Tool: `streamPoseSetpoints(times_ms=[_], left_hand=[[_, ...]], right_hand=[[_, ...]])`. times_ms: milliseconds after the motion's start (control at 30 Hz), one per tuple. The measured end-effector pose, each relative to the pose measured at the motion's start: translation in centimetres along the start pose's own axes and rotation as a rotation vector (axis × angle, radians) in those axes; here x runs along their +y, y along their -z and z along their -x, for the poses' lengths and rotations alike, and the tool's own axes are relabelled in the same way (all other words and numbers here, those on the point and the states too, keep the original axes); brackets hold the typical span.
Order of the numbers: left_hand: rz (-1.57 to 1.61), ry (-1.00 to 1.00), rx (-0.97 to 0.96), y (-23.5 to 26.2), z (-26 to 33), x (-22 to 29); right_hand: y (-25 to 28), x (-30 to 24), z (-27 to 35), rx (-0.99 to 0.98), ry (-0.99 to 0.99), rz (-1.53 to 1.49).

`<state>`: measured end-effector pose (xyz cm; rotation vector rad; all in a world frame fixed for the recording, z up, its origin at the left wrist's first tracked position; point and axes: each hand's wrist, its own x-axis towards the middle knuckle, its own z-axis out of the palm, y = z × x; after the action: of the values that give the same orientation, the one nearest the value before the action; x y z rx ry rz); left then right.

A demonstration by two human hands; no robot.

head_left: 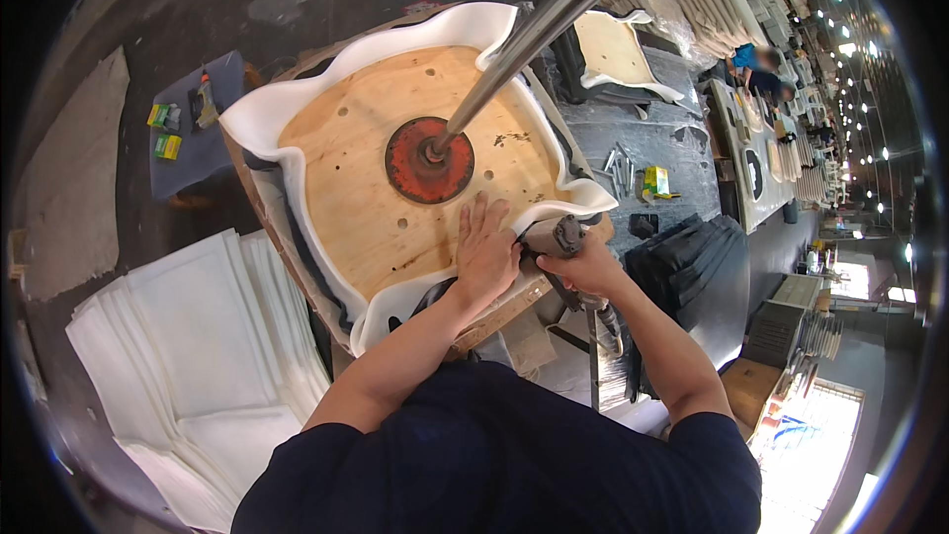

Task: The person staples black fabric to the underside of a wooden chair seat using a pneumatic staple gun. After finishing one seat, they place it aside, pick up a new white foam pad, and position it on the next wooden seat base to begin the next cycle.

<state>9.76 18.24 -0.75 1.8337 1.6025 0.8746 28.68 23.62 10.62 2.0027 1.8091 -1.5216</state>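
Note:
A plywood seat panel [371, 163] lies on a bench, ringed by white foam padding [262, 115] that curls up over its edges. Dark cover material [294, 200] shows outside the foam. A round red press plate [405, 173] on a metal rod [534, 40] bears down on the panel's middle. My left hand [486, 252] lies at the panel's near edge, fingers stretched over the wood and foam. Just right of it, my right hand [585, 265] is wrapped round the handle of a staple gun [554, 235], whose nose is by the foam edge. The gun's tip is hidden.
White foam sheets [213, 326] are stacked at the left. Small boxes [166, 146] lie on a sheet at the far left. On the right table are another padded panel [611, 47], a box [656, 181] and black material [692, 262]. People [759, 69] work farther off.

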Motion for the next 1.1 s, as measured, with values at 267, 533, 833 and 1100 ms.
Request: streamPoseSetpoints(times_ms=[267,533,833,1100], left_hand=[[-0.074,-0.011,0.004,0.7,1.7,0.1],[-0.021,0.028,0.012,0.6,1.4,-0.5],[-0.082,-0.024,0.033,1.6,3.0,-0.7],[-0.042,0.036,0.016,1.5,2.8,-1.0]], right_hand=[[-0.3,-0.3,-0.3,0.034,0.021,0.045],[-1.0,0.0,0.6,-0.023,0.008,-0.02],[-1.6,0.1,0.1,0.035,0.024,0.014],[-2.5,-0.6,1.6,-0.024,-0.02,-0.07]])
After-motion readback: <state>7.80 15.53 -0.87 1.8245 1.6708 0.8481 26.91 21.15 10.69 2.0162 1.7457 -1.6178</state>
